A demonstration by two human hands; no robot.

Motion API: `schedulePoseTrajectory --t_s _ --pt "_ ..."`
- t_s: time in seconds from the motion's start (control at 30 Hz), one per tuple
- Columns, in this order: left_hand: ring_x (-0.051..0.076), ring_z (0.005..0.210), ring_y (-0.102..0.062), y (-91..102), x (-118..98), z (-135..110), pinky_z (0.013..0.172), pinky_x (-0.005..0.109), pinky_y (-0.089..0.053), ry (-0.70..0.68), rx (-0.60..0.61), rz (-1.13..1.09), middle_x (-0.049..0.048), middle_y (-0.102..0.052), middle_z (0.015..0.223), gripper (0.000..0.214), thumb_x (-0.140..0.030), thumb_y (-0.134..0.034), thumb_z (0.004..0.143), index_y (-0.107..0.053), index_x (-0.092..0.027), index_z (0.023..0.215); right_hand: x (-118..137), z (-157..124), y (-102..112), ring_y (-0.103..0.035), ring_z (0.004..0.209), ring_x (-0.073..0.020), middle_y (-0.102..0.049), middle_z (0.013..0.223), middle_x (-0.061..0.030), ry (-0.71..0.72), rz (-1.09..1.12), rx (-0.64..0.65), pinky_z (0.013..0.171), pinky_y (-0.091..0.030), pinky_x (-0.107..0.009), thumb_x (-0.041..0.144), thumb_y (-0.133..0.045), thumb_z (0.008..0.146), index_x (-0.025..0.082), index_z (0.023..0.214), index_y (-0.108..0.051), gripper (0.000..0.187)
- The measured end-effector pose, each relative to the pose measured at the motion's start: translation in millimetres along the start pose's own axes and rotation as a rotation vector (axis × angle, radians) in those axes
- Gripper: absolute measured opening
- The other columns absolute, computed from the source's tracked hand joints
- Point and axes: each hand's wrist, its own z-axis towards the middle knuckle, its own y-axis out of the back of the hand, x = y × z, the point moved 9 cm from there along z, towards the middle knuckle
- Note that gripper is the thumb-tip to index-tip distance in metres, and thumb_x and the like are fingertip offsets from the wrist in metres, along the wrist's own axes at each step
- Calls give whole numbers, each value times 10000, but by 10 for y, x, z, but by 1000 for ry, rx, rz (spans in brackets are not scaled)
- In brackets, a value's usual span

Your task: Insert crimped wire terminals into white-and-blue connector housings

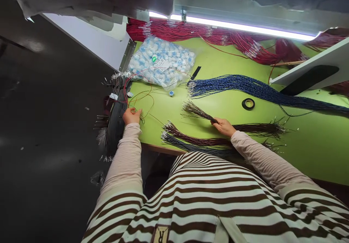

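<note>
My left hand [132, 116] is at the table's left edge, fingers pinched on thin wires. Loose loops of red wire [124, 90] and dark wire rise around it; exactly which strands are between the fingertips is hard to see. In my right hand [224, 127] is a bundle of dark brown wires [199, 110], gripped near its middle, its tips fanning out to the left. Below it lie a reddish-brown wire bundle [191, 137] and a grey wire bundle [196, 147], both with shiny terminal ends at the left.
A clear bag of small white-and-blue connectors [160, 63] lies at the back, one loose connector [171, 93] before it. Blue-black wires [240, 83], black tape roll [248, 104] and red wire bundles [185, 32] lie beyond. Dark wires [115, 134] hang over the left edge.
</note>
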Motion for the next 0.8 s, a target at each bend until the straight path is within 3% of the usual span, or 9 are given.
schedulePoseTrajectory --t_s 0.1,0.2,0.3,0.4,0.47,0.53,0.63,0.73,0.8 --pt "310 1069 -557 -18 -332 -200 969 456 -412 -249 31 176 143 -602 1085 675 -331 -756 638 -511 -166 1245 -2 4 -5 -491 616 -144 -583 668 -13 -12 -21 7 578 -347 -225 394 -368 879 196 832 -602 310" --pt "374 1310 -341 -58 -572 -436 1070 518 -294 -518 53 382 203 -370 1410 830 -350 -734 687 -349 -180 1403 -28 36 -4 -512 624 -151 -607 689 -22 -44 -61 -2 578 -346 -230 399 -348 900 198 867 -609 331" --pt "430 1309 -309 40 -340 -344 1037 604 -294 -323 39 383 254 -315 1415 870 -419 -697 719 -279 -138 1427 -50 91 -7 -547 661 -174 -642 741 -44 -81 -128 -19 596 -347 -249 376 -343 912 200 924 -615 324" --pt "440 1279 -349 185 -133 -174 1013 617 -313 -135 -34 316 296 -348 1364 841 -436 -662 743 -291 -71 1404 -27 152 -34 -587 757 -213 -677 866 -82 -94 -208 -20 632 -360 -275 316 -397 891 199 991 -617 268" --pt "409 1305 -333 234 -259 -148 1053 577 -292 -224 -114 306 292 -341 1386 850 -395 -662 748 -264 -54 1418 13 186 -54 -598 837 -233 -677 976 -102 -87 -252 -16 667 -380 -291 260 -438 863 199 1053 -607 261" --pt "374 1362 -263 144 -535 -248 1100 547 -233 -452 -112 370 243 -313 1446 793 -325 -657 756 -294 -99 1425 50 207 -61 -595 908 -243 -659 1075 -113 -76 -281 -18 714 -403 -307 212 -460 841 194 1131 -581 314" --pt "318 1353 -305 -247 -825 -590 1116 537 -181 -815 149 526 116 -446 1413 462 -204 -542 833 -518 -240 1292 81 206 -47 -552 1044 -251 -605 1199 -125 -48 -303 -35 833 -420 -332 186 -469 836 169 1238 -523 405" --pt "289 1215 -457 -532 -815 -955 1041 513 -286 -1042 436 584 86 -595 1264 353 -129 -451 858 -642 -269 1120 124 157 -2 -504 1087 -268 -591 1191 -145 28 -338 -94 923 -401 -369 167 -483 821 124 1278 -501 460" --pt "297 1164 -478 -573 -762 -1068 970 498 -340 -1111 474 587 105 -598 1258 322 -122 -475 840 -670 -254 1061 170 99 37 -490 1075 -283 -587 1175 -156 79 -369 -159 922 -400 -394 156 -505 802 101 1290 -498 491"
